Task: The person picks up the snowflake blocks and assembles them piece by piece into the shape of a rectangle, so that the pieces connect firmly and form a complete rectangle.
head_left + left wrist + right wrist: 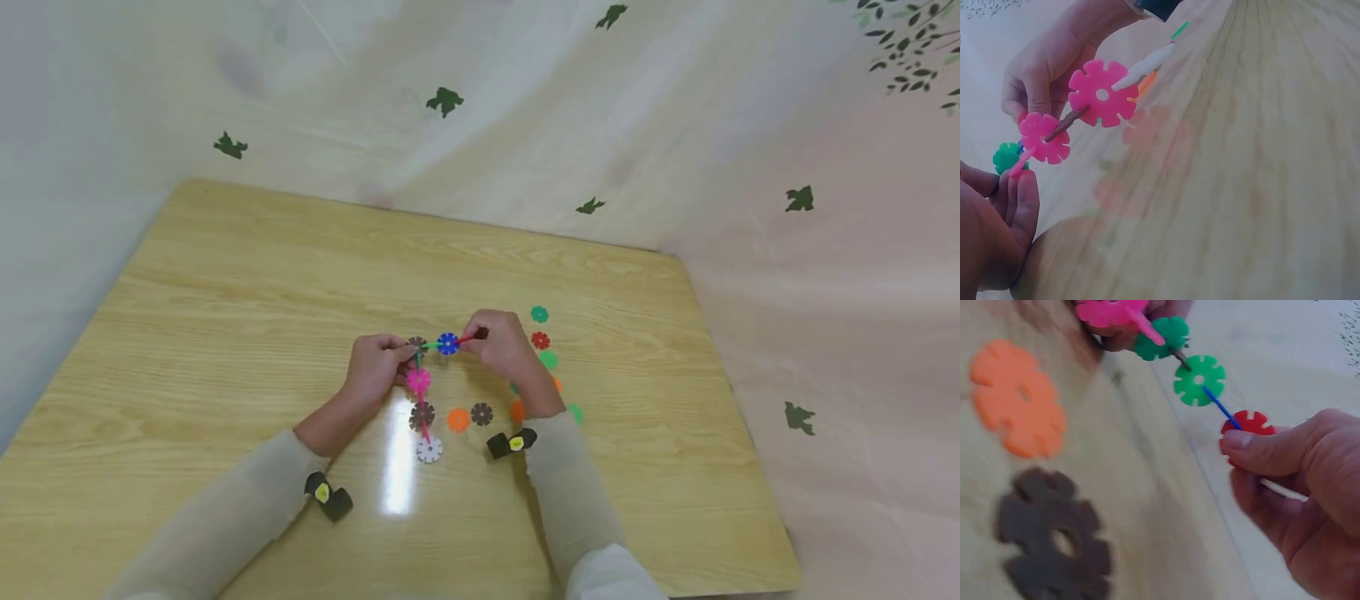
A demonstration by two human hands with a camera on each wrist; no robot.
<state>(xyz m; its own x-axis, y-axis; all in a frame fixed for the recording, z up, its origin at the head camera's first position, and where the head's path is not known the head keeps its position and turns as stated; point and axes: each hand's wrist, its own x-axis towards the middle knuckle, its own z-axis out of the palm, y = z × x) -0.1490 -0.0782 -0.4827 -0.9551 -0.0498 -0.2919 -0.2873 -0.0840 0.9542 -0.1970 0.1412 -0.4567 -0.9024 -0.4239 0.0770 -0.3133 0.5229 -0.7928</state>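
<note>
Notched plastic discs, slotted edge to edge, form a bent chain between the two hands. My right hand (pixel 502 346) pinches a red disc (pixel 1260 419) at one end, thumb across its face. Beside it sit a blue disc (pixel 447 343) and a green disc (pixel 1199 380). At the corner, my left hand (pixel 370 371) holds the chain near a brown disc (pixel 417 342); its fingers partly hide the pieces there. From that corner the chain runs toward the person through a pink disc (pixel 419 382) and another brown disc (pixel 422 416) to a white disc (pixel 429 450).
Loose on the wooden table (pixel 262 275) lie an orange disc (pixel 458 419) and a dark brown disc (pixel 482 414). Farther right are a teal disc (pixel 540 314), a red one and several others, some partly behind the right forearm. A patterned cloth (pixel 525 108) hangs behind the table.
</note>
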